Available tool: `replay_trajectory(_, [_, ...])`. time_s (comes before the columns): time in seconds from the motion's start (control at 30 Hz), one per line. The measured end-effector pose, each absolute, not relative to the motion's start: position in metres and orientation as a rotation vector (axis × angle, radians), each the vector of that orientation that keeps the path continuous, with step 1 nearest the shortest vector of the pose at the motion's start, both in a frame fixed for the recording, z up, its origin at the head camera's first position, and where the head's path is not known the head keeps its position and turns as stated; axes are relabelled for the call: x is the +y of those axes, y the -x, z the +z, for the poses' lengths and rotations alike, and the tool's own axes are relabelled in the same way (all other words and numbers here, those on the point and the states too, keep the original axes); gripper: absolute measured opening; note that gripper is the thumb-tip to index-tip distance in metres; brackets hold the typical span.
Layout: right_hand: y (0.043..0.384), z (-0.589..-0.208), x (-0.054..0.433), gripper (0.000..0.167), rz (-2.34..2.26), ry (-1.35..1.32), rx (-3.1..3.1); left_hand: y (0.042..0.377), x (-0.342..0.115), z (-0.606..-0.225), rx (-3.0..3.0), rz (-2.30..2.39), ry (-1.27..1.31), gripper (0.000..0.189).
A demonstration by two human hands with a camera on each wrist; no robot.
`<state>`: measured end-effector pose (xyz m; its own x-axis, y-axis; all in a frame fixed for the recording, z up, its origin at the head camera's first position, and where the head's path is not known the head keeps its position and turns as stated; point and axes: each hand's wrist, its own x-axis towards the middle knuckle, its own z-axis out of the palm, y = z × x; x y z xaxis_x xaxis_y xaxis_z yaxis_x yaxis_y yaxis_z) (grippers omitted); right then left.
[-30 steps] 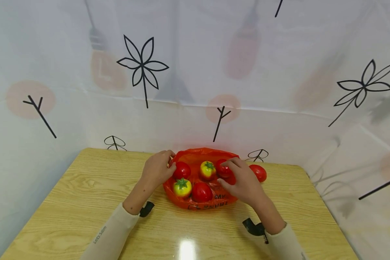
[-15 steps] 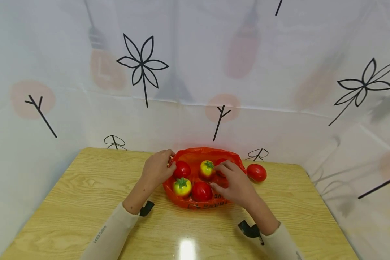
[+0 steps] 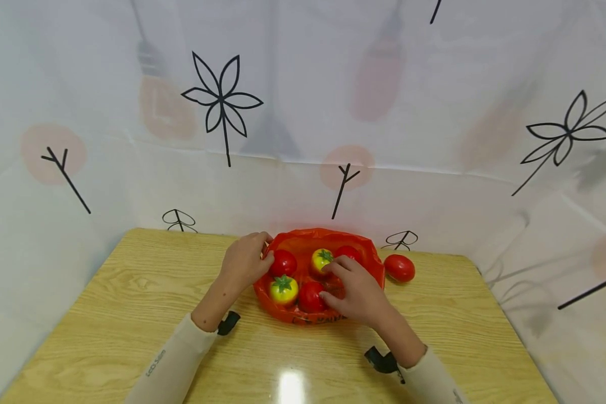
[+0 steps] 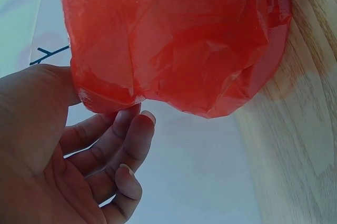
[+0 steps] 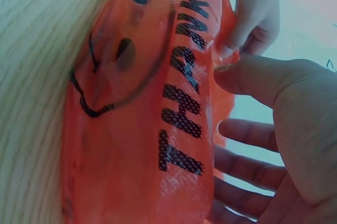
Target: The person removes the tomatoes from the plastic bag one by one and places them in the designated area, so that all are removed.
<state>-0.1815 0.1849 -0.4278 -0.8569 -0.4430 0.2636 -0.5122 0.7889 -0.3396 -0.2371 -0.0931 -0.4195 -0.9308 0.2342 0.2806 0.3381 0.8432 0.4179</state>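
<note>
A red plastic bag (image 3: 303,238) with black print lies on the table, its mouth spread wide. Inside sit a red tomato (image 3: 284,262) at the left, a yellow tomato-like fruit (image 3: 283,292) with a green leafy top in front, and a second red tomato (image 3: 311,297) beside it. Behind them are another yellow fruit (image 3: 320,259) and a red tomato (image 3: 348,252), partly covered. My left hand (image 3: 244,261) pinches the bag's left rim between thumb and fingers (image 4: 124,126). Over the bag's right half hovers my right hand (image 3: 358,292), fingers spread and curved, holding nothing; its thumb overlaps the front red tomato.
One more red tomato (image 3: 399,268) lies on the wooden table (image 3: 146,303), just right of the bag. A white printed cloth (image 3: 283,185) hangs behind the table's back edge. Black bands sit near both wrists.
My right hand has drifted left across the bag, away from the back right tomato toward the middle fruit. The bag's right rim now shows. My left hand stays at the left rim.
</note>
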Motion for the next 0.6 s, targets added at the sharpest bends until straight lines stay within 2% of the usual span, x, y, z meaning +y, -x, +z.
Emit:
replay_trajectory(0.17, [0.180,-0.431,0.180,0.051,0.602,-0.763,-2.834,0.237,-0.093,-0.419,-2.804,-0.699,0.440,0.026])
replay_trajectory(0.6, [0.179,-0.444,0.170,0.049,0.647,-0.772,-2.892,0.237,-0.094,-0.419,-2.817,-0.690,0.444,0.026])
